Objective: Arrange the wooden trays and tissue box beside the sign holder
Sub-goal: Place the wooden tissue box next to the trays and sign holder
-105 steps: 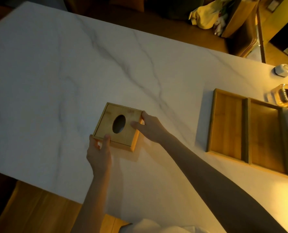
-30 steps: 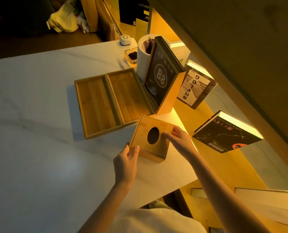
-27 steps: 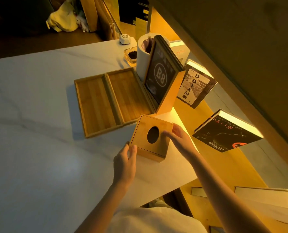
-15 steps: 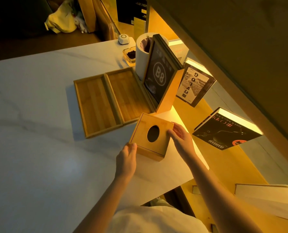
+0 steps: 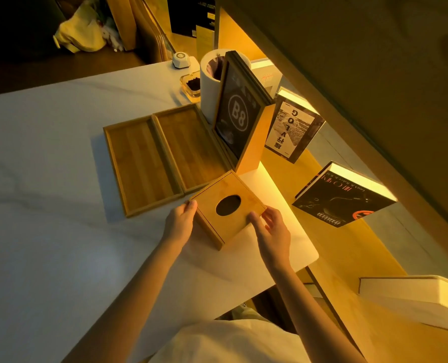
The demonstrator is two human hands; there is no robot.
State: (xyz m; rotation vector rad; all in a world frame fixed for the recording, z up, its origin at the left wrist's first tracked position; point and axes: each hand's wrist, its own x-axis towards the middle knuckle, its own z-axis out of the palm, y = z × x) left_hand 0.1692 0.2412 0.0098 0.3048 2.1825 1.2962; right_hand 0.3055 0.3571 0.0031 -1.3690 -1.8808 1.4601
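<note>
A square wooden tissue box (image 5: 226, 208) with an oval hole in its lid rests on the white marble table (image 5: 47, 244), turned at an angle. My left hand (image 5: 179, 222) grips its left corner and my right hand (image 5: 271, 229) grips its right corner. Two shallow wooden trays lie side by side just beyond the box, the left tray (image 5: 140, 163) and the right tray (image 5: 191, 150). The right tray touches the upright wooden sign holder (image 5: 237, 119), which shows "B8". The box's far corner sits close to the sign holder's base.
Behind the sign holder stand a white cylinder (image 5: 209, 85), a glass ashtray (image 5: 191, 85) and a small white device (image 5: 181, 59). Books (image 5: 338, 195) are displayed on the lit wooden shelf to the right. The table's edge runs close to the box on the right.
Since 3.5 s ago the box went from mid-table to beside the trays and sign holder. In the last second both hands shifted to its side corners and rotated it slightly.
</note>
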